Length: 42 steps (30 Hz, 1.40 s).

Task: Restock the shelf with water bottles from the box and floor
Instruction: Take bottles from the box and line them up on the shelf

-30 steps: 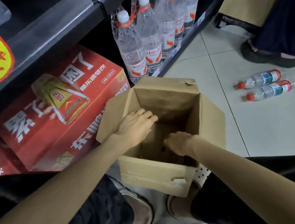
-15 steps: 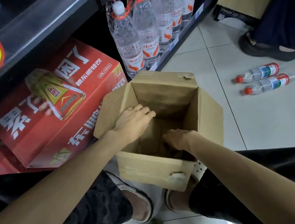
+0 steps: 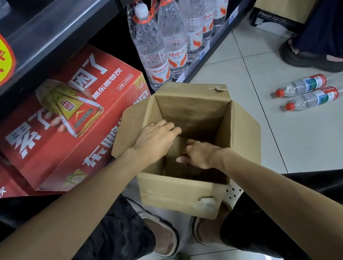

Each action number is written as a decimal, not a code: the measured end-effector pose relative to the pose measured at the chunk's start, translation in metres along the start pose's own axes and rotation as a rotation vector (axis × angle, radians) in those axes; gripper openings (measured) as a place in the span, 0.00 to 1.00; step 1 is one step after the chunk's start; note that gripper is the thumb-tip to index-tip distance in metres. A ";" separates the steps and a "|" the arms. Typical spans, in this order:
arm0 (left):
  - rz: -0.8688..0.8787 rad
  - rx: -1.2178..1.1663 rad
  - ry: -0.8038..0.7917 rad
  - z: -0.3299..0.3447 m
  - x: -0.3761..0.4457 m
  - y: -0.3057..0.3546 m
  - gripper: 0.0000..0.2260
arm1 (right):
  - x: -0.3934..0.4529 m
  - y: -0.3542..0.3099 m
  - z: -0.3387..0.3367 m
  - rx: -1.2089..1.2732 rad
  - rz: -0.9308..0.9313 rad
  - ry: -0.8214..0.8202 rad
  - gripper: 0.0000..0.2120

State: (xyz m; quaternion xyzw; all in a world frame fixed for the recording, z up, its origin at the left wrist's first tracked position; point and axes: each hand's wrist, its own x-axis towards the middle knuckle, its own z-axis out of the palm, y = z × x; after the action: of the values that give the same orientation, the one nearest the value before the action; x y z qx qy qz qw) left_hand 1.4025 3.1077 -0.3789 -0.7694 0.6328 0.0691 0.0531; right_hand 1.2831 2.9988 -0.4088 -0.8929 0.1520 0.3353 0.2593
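Observation:
An open cardboard box (image 3: pixel 184 103) stands on the floor between my feet. Its inside is dark and I see no bottle in it. My left hand (image 3: pixel 156 139) lies on the box's left flap, fingers bent over the inner edge. My right hand (image 3: pixel 199 155) reaches down inside the box near the front wall, and its fingertips are lost in the shadow. Two small red-capped water bottles (image 3: pixel 304 85) (image 3: pixel 316 98) lie on the tiles to the right. Large water bottles (image 3: pixel 155 50) stand on the bottom shelf (image 3: pixel 208 55) behind the box.
Red drink cartons (image 3: pixel 73 126) sit under the shelf at the left, touching the box flap. Another person's sandalled foot (image 3: pixel 310 59) and a second cardboard box (image 3: pixel 280 4) are at the upper right. White floor tiles (image 3: pixel 311 143) spread to the right.
Both hands stay in the box, the right one slightly higher. The view has shifted a little; bottles on the floor have not moved.

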 end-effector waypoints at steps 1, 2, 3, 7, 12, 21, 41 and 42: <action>-0.005 -0.002 -0.005 -0.002 -0.001 -0.001 0.18 | -0.001 -0.001 -0.001 -0.002 -0.008 0.008 0.25; -0.008 -0.001 -0.010 -0.005 -0.003 -0.002 0.18 | -0.003 -0.003 -0.002 -0.007 -0.019 0.018 0.25; -0.007 -0.001 -0.010 -0.007 -0.005 -0.003 0.18 | -0.005 -0.004 -0.004 -0.014 -0.031 0.029 0.25; -0.014 -0.013 -0.008 -0.019 -0.016 -0.005 0.17 | -0.018 -0.011 -0.015 -0.042 -0.064 0.080 0.24; -0.029 -0.009 0.009 -0.038 -0.027 -0.006 0.18 | -0.041 -0.012 -0.038 -0.065 -0.108 0.211 0.19; -0.063 0.038 0.078 -0.095 -0.051 0.002 0.16 | -0.100 -0.035 -0.098 -0.171 -0.168 0.439 0.18; -0.293 -0.213 0.498 -0.253 -0.138 -0.001 0.26 | -0.239 -0.173 -0.236 -0.287 -0.441 0.807 0.07; -0.304 -0.246 0.528 -0.258 -0.142 -0.003 0.29 | -0.244 -0.182 -0.240 -0.286 -0.461 0.827 0.08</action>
State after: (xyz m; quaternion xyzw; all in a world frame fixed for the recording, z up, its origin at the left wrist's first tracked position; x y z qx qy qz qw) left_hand 1.3890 3.2021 -0.1006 -0.8472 0.4894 -0.0656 -0.1961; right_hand 1.3108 3.0356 -0.0237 -0.9882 -0.0067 -0.0956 0.1197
